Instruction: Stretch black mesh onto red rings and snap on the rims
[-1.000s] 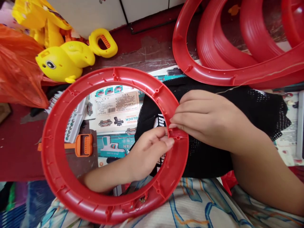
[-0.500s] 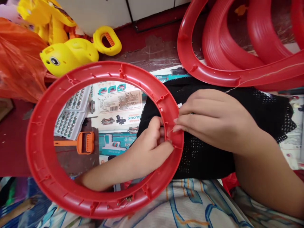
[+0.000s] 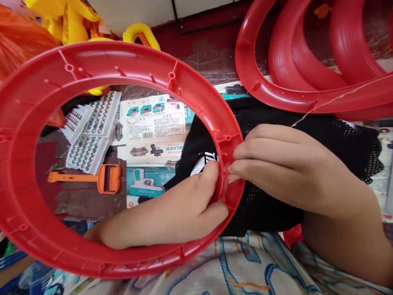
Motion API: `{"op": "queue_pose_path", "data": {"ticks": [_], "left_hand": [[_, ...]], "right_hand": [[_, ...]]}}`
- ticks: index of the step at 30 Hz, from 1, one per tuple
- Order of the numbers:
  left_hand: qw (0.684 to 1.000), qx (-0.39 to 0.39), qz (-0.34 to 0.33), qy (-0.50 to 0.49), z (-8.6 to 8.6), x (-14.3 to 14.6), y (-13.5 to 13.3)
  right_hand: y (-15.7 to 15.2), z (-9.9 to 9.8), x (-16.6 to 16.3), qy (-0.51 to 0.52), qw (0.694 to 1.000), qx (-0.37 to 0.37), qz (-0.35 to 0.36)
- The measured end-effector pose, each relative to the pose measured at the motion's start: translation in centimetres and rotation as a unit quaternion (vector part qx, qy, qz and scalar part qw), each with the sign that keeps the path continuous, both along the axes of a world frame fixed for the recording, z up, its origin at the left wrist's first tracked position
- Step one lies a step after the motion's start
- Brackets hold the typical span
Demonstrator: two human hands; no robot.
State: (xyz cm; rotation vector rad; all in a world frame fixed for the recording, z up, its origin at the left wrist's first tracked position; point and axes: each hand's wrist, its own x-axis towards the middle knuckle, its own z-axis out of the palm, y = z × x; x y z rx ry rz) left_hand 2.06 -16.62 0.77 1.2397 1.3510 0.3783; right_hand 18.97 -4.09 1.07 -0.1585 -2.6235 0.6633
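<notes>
A large red plastic ring, hollow side up with small posts and ribs in its channel, is tilted above my lap. My left hand reaches through its opening and is closed round the right part of the rim, thumb on the channel. Across from it, my right hand has its fingertips pinched together at the same stretch of channel. What lies between those fingertips is too small to make out. Black mesh cloth lies beneath both hands.
More red rings stand at the back right, with a string across one. Trays of shiny round pieces, an orange handled part and printed boxes show through the ring. Yellow toy parts and an orange bag are at the back left.
The ring has swung up and tilted toward me, its left side now larger and past the left picture edge. Both hands stay at its right rim, the right one slightly lower.
</notes>
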Motion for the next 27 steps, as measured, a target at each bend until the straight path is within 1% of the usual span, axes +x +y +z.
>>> {"op": "queue_pose_path", "data": {"ticks": [3,5,7,11,15,18,20,22,25,26,27], "left_hand": [[0.999,-0.021,-0.034,0.008,0.4,-0.1,0.1],[0.998,-0.035,-0.046,0.012,0.7,-0.1,0.1],[0.998,-0.042,-0.048,0.009,0.9,-0.1,0.2],[0.999,-0.02,-0.035,-0.017,0.8,0.0,0.4],[0.999,0.011,-0.022,-0.045,0.5,0.1,0.3],[0.999,-0.001,-0.03,-0.044,0.5,-0.1,0.0],[0.997,-0.033,-0.009,-0.072,0.5,-0.1,-0.2],[0.984,-0.053,0.046,-0.163,0.4,0.2,-0.3],[0.932,-0.039,0.142,-0.332,0.1,0.8,-0.2],[0.919,-0.03,0.161,-0.359,-0.1,1.0,-0.1],[0.915,-0.022,0.171,-0.366,-0.2,1.2,0.0]], "right_hand": [[-0.3,0.0,0.2,-0.018,0.996,-0.082,-0.017],[-0.3,-0.1,0.3,-0.019,0.994,-0.108,-0.018],[-0.1,-0.3,0.3,-0.013,0.993,-0.117,-0.012],[0.8,-0.6,0.2,-0.013,0.994,-0.11,0.017],[1.2,-0.9,-0.1,-0.023,0.996,-0.082,0.031],[1.2,-0.9,0.0,-0.023,0.997,-0.056,0.037],[1.1,-0.7,0.1,-0.011,0.998,-0.037,0.044],[0.9,-0.4,0.3,-0.005,0.999,-0.028,0.037],[0.8,0.1,0.4,-0.008,0.998,-0.048,0.035],[0.8,0.3,0.4,-0.011,0.997,-0.063,0.037],[0.7,0.4,0.4,-0.008,0.996,-0.077,0.043]]}}
